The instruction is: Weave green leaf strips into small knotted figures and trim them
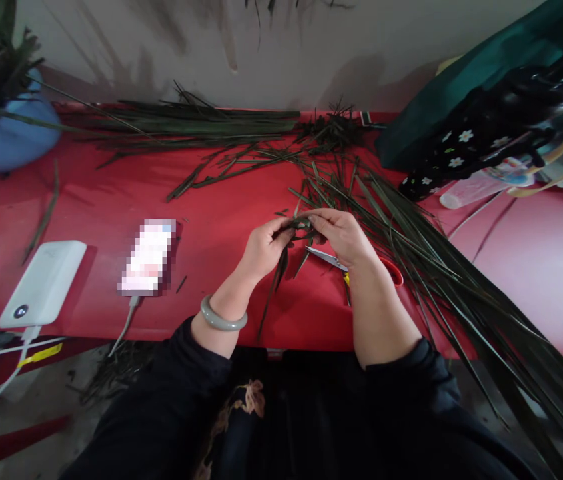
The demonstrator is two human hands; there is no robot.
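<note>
At left of red tabletop [211, 260], white power bank [44, 283]; next, phone [147, 259] with cable [124, 325] attached. Toward middle, our left fingers [284, 231] pinch left side of leaf piece [303, 225]; our right fingers [319, 224] grasp its right side. Scissors [328, 257] lie beneath our right forearm [384, 307], partly hidden. Farther right, long leaf strips [441, 260] extend past tabletop edge.

Red table [231, 193], pale wall [281, 60]

Red table [241, 193]; leaves [201, 123], scissors [328, 258], phone [148, 257], powerbank [44, 283].
</note>
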